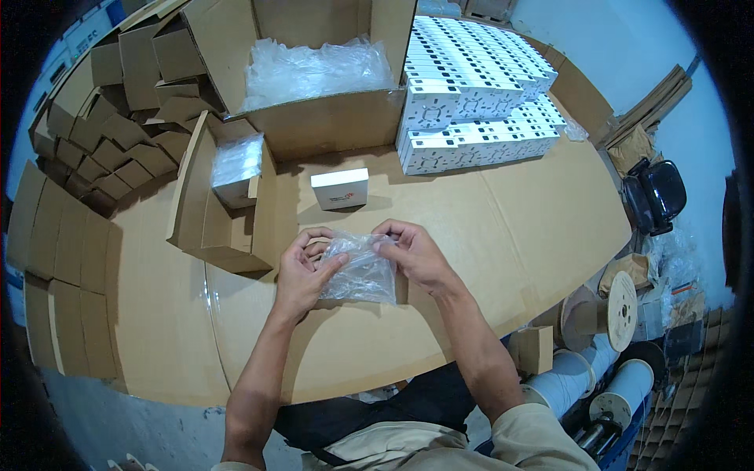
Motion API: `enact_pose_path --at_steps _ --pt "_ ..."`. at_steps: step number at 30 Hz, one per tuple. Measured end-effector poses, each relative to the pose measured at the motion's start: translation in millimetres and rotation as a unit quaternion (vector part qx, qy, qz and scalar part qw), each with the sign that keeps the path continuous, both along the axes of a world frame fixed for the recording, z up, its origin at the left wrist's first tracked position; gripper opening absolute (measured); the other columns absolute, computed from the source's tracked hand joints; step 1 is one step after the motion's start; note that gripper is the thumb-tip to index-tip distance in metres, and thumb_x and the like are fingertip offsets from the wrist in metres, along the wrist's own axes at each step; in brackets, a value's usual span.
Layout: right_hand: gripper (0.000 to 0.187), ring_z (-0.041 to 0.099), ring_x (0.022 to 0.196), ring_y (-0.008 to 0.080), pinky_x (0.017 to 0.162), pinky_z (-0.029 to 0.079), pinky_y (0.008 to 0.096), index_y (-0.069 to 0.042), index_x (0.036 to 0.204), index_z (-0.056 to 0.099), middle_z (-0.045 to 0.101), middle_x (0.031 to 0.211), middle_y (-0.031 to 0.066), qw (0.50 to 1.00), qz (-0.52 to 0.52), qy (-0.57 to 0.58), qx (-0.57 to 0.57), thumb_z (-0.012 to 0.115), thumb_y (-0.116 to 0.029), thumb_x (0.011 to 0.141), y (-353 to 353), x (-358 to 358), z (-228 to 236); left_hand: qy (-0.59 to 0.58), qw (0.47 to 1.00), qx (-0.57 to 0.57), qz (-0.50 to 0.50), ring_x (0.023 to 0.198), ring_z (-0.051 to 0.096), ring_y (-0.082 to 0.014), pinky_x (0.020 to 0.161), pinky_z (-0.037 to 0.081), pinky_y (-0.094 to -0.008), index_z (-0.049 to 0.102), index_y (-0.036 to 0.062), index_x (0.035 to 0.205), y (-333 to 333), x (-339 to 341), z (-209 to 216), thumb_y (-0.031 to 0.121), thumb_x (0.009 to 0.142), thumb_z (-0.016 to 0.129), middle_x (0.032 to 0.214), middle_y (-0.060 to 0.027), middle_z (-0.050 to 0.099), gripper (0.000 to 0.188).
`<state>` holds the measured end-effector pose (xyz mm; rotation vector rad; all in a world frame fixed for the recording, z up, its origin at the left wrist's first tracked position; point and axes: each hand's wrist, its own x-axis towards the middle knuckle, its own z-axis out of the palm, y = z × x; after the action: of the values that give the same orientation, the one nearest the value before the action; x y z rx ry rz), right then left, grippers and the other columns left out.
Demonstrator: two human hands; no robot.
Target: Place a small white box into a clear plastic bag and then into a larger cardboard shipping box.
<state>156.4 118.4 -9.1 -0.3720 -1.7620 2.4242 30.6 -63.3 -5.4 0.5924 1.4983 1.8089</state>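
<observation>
A clear plastic bag [360, 275] is stretched between my two hands above the cardboard-covered table. My left hand [305, 271] pinches its left upper edge with thumb and fingers. On the other side, my right hand [416, 255] grips the upper right corner. Just beyond the bag stands a small white box [340, 189] with a little print on its front. To the left of it sits an open cardboard carton [188, 196], in which wrapped pieces in clear plastic [238, 161] fill the far end.
A large open carton [330, 118] at the back holds a heap of clear bags [318, 69]. White printed boxes [463, 110] are stacked at the back right. Folded brown cartons [118, 141] pile up on the left. Wire spools [620, 310] stand beyond the table's right edge [550, 306].
</observation>
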Motion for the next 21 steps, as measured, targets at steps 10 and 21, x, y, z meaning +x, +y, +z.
enact_pose_path --at_steps 10,21 --pt "0.024 0.059 0.076 0.0065 0.063 0.048 0.0211 -0.001 0.116 0.058 0.064 0.09 0.0017 0.977 -0.199 0.061 -0.049 0.066 -0.003 0.094 12 7 1 -0.003 0.999 0.002 0.034 0.096 0.065 -0.0116 0.08 0.056 -0.0237 0.054 -0.0026 0.125 2 4 3 0.0 0.09 0.071 0.109 -0.0107 0.066 0.039" --pt "0.042 0.065 0.081 0.0089 0.067 0.054 0.0251 0.0 0.125 0.054 0.068 0.096 0.0056 0.995 -0.041 -0.013 0.089 0.073 0.0 0.087 -9 1 8 -0.002 0.994 0.008 0.105 0.092 0.062 -0.009 0.081 0.052 -0.0236 0.059 -0.0021 0.119 5 4 -4 0.009 0.098 0.065 0.103 -0.0058 0.065 0.025"
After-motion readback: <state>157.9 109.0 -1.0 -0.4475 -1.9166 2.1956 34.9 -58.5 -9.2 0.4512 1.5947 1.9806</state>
